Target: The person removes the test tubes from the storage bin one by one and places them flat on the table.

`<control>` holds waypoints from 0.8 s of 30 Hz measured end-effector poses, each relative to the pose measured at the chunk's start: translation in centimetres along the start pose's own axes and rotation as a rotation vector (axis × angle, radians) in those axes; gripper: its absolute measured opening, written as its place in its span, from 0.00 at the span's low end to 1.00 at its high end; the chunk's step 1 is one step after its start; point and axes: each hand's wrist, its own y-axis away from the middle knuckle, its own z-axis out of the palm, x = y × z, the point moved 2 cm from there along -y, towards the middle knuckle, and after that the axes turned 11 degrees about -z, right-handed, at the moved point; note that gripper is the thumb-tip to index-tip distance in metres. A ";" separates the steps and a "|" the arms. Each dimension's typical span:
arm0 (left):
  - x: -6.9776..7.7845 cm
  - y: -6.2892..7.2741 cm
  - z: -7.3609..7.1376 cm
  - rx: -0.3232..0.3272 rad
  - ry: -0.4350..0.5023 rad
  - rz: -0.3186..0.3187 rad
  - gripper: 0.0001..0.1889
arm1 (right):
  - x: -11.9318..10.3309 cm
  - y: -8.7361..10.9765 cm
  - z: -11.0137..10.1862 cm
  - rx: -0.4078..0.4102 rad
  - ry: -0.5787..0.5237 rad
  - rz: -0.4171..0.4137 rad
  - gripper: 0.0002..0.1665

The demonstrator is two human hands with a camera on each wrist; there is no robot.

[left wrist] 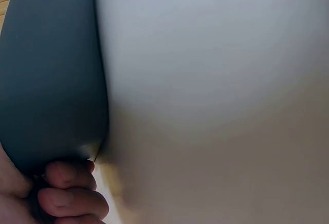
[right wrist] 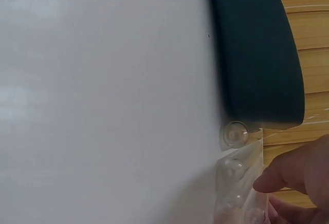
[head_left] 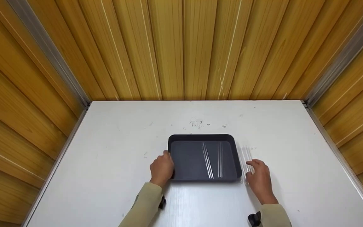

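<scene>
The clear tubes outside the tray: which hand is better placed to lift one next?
Probably the right hand: its fingers are right at the outer tubes, beside the tray. The left hand grips the tray's left wall, across from them.

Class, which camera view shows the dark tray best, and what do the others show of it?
The head view: it shows nearly all of the dark tray, rim and inside, with clear tubes lying in it. The left wrist view shows only part of its outside, by the left hand; the right wrist view, too, only part.
</scene>
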 end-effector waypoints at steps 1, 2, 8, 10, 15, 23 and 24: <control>0.0 0.0 0.0 -0.003 0.000 -0.002 0.13 | 0.0 0.0 0.0 0.001 0.003 -0.003 0.21; 0.0 0.0 0.0 -0.006 0.001 -0.005 0.13 | 0.0 0.0 0.0 0.005 0.006 -0.006 0.21; 0.0 -0.1 0.0 -0.022 0.004 -0.010 0.13 | 0.0 0.1 -0.3 0.030 0.019 -0.023 0.20; 0.0 -0.1 0.0 -0.018 0.004 -0.008 0.13 | 0.0 0.0 -0.4 0.035 0.020 -0.026 0.19; 0.0 0.0 -0.1 -0.002 0.008 -0.001 0.12 | -0.2 0.0 -0.6 0.037 0.021 -0.027 0.18; 0.0 -0.1 -0.1 -0.025 0.016 -0.010 0.13 | -1.2 -0.5 -0.9 0.060 -0.010 -0.035 0.17; -0.1 -0.2 -0.1 -0.034 0.016 -0.015 0.13 | -1.3 -0.6 -0.8 0.063 -0.010 -0.039 0.17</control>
